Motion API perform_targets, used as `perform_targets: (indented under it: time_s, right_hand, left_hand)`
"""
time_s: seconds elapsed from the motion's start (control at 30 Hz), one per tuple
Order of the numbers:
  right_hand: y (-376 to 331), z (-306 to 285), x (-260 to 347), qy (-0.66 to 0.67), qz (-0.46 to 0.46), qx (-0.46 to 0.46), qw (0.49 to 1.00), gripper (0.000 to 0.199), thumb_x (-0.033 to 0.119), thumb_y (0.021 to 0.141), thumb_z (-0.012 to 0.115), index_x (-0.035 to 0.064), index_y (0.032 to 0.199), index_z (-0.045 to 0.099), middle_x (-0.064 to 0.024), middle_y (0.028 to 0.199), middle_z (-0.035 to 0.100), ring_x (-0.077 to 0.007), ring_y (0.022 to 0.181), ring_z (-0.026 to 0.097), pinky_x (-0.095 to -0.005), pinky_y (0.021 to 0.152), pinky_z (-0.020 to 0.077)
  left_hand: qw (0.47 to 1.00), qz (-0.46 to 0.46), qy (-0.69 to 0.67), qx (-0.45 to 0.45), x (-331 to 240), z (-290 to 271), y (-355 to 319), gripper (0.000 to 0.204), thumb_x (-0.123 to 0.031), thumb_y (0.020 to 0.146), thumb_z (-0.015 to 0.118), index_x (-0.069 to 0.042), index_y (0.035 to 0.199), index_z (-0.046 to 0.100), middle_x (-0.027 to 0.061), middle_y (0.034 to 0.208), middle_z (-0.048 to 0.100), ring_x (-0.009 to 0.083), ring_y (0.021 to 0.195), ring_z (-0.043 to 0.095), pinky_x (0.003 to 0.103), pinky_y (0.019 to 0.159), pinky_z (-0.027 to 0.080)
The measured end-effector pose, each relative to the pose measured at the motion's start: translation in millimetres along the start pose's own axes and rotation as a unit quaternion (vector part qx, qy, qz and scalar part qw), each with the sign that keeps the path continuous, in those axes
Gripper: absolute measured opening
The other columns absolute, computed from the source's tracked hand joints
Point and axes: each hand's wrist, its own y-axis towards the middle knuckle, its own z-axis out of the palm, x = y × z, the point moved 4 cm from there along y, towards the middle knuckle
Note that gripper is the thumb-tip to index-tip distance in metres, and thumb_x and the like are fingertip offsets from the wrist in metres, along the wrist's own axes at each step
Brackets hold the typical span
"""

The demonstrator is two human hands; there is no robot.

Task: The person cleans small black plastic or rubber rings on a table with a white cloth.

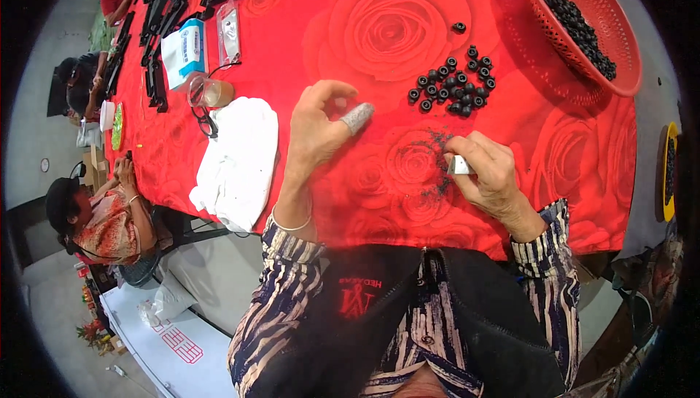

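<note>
My left hand point(315, 129) is raised over the red rose-patterned tablecloth point(379, 208), its fingers curved and the thumb apart from them. A grey wrap point(358, 118) covers the thumb's tip, and nothing shows between thumb and fingers. To the right, my right hand point(492, 178) is closed around a small tool with a white end point(461, 166); the rest of that tool is hidden in the fingers. Black shavings point(440, 183) lie scattered beside this hand. Just beyond it sits a cluster of small round black parts point(458, 94) with holes, one more part point(459, 27) lying apart.
A red basket point(621, 77) full of black pieces stands at far right. On the left are a white cloth point(240, 153), glasses point(206, 124), a cup point(217, 93), a blue-white packet point(191, 44) and long black parts point(171, 11). Several people sit along the table's left side.
</note>
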Motion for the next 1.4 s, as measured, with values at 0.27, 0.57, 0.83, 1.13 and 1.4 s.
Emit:
perform_targets:
  time_s: [0.27, 0.57, 0.83, 1.13, 1.4]
  right_hand:
    - [-2, 1, -2, 0.011, 0.008, -0.007, 1.0, 0.03, -0.001, 0.06, 0.067, 0.0029, 0.088, 0.056, -0.0092, 0.069, 0.05, -0.0263, 0.06, 0.055, -0.0362, 0.051, 0.0433]
    - [0, -3, -1, -0.001, -0.015, -0.024, 1.0, 0.022, -0.001, 0.069, 0.067, 0.0028, 0.088, 0.057, -0.0088, 0.064, 0.048, -0.0243, 0.054, 0.052, -0.0342, 0.046, 0.0397]
    - [-1, 0, -2, -0.004, -0.014, -0.004, 1.0, 0.028, 0.001, 0.064, 0.068, 0.0025, 0.089, 0.056, -0.0098, 0.068, 0.049, -0.0263, 0.059, 0.054, -0.036, 0.05, 0.0424]
    - [-1, 1, -1, -0.018, -0.015, 0.019, 1.0, 0.03, 0.005, 0.063, 0.069, 0.003, 0.089, 0.055, -0.0093, 0.072, 0.049, -0.0267, 0.062, 0.055, -0.0362, 0.052, 0.0447]
    - [0, -14, 0, 0.063, 0.008, -0.031, 0.998, 0.027, 0.002, 0.067, 0.069, 0.002, 0.092, 0.058, -0.0092, 0.071, 0.052, -0.025, 0.057, 0.054, -0.0339, 0.049, 0.0422]
  left_hand:
    - [0.949, 0.23, 0.205, -0.068, -58, 31, 12, 0.02, -0.029, 0.072, 0.072, -0.011, 0.079, 0.07, 0.0064, 0.077, 0.06, 0.0248, 0.076, 0.055, 0.037, 0.065, 0.044]
    - [0.98, 0.125, 0.135, 0.076, -52, 49, 28, 0.022, -0.029, 0.072, 0.073, -0.009, 0.08, 0.07, 0.0076, 0.079, 0.061, 0.0247, 0.08, 0.056, 0.036, 0.068, 0.046]
    - [0.984, 0.111, 0.038, 0.136, -39, 55, 35, 0.02, -0.02, 0.07, 0.075, -0.006, 0.083, 0.068, 0.0073, 0.08, 0.061, 0.0227, 0.079, 0.056, 0.034, 0.068, 0.046]
    - [0.967, 0.214, 0.085, 0.105, -50, 54, 32, 0.021, -0.016, 0.069, 0.075, -0.005, 0.083, 0.065, 0.0077, 0.082, 0.061, 0.0246, 0.08, 0.055, 0.036, 0.072, 0.046]
    - [0.917, 0.026, -0.333, 0.22, -59, 49, -7, 0.019, -0.003, 0.076, 0.07, -0.001, 0.093, 0.06, 0.0066, 0.088, 0.064, 0.0143, 0.08, 0.061, 0.025, 0.069, 0.05]
